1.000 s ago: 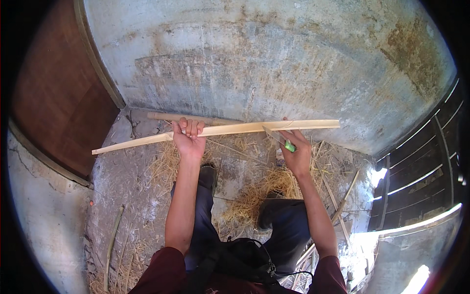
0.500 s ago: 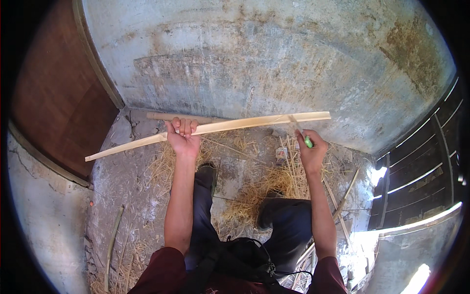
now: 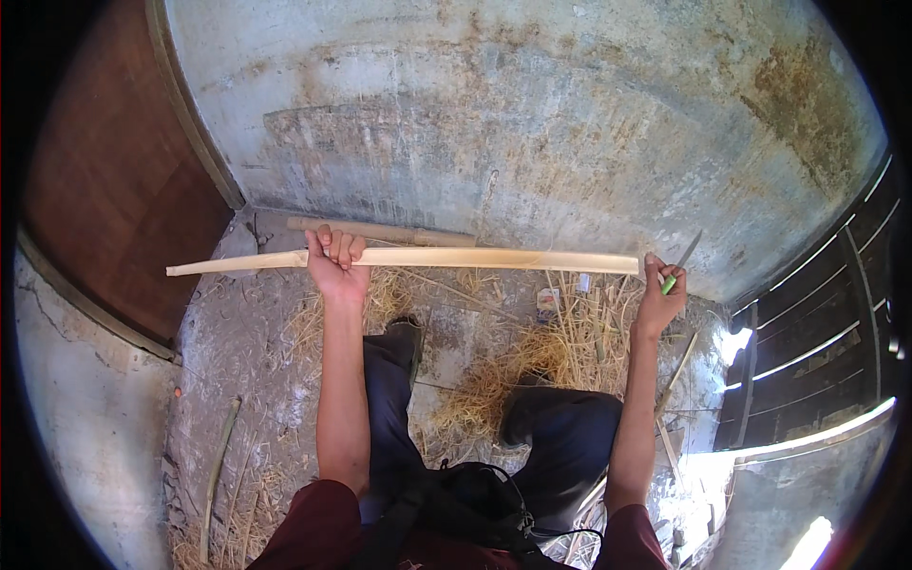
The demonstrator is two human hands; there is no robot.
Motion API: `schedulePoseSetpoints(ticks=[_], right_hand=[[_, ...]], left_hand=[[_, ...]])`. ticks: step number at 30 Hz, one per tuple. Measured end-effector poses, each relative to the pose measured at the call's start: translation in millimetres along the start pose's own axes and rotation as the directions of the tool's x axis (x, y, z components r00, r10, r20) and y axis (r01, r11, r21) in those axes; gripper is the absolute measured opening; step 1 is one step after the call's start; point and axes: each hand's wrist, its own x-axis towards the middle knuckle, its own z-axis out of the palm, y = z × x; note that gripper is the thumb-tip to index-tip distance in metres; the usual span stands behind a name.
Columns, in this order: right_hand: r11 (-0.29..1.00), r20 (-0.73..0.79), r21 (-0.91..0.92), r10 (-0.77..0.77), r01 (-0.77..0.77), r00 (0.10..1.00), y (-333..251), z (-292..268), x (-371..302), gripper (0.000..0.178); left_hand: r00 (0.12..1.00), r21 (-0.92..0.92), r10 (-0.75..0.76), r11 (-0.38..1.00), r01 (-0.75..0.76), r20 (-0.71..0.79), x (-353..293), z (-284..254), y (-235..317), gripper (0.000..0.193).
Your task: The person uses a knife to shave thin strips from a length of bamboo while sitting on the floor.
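A long pale strip of split bamboo (image 3: 475,258) stretches nearly level across the view, its inner face toward me. My left hand (image 3: 338,266) is wrapped round it left of its middle, at a node. At the strip's right end is my right hand (image 3: 662,296), closed on a knife (image 3: 670,284) with a green handle. The blade points up and to the right, away from the strip. My right fingers are close to the strip's end; whether they touch it I cannot tell.
A bamboo pole (image 3: 380,231) lies along the foot of the stained wall (image 3: 522,123). Straw-like shavings (image 3: 484,380) and thin strips litter the floor round my feet. A brown door (image 3: 114,171) stands at left, dark slats (image 3: 807,351) at right. A green stick (image 3: 221,465) lies lower left.
My right hand has moved right with the knife, from over the strip to its right end. The strip has swung from a slant to nearly level; its right end is lower.
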Motion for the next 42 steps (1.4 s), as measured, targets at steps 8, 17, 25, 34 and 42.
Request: schedulePoseSetpoints(ticks=[8, 17, 25, 34, 42], right_hand=[[0.946, 0.14, -0.324, 0.079, -0.03, 0.987, 3.6, -1.7, -5.1, 0.015], [0.95, 0.443, -0.292, 0.031, 0.112, 0.896, -59.6, 38.6, -45.9, 0.031], [0.915, 0.64, -0.35, 0.075, 0.203, 0.764, -68.0, 62.6, -72.0, 0.02], [0.93, 0.667, -0.243, -0.046, 0.275, 0.744, -60.8, 65.8, -76.0, 0.016], [0.959, 0.741, -0.265, 0.136, 0.101, 0.657, -78.0, 68.2, -84.3, 0.022]], left_hand=[[0.997, 0.169, 0.015, 0.985, -0.028, 0.075, -9.3, 19.8, -12.7, 0.052], [0.999, 0.291, 0.016, 0.956, -0.026, 0.036, -18.2, 33.3, -30.1, 0.054], [1.0, 0.301, -0.003, 0.954, 0.005, -0.007, -24.0, 40.2, -40.8, 0.06], [0.999, 0.337, 0.034, 0.941, -0.03, -0.007, -25.9, 43.9, -44.3, 0.061], [0.999, 0.442, 0.046, 0.896, -0.038, -0.008, -29.6, 44.3, -49.7, 0.063]])
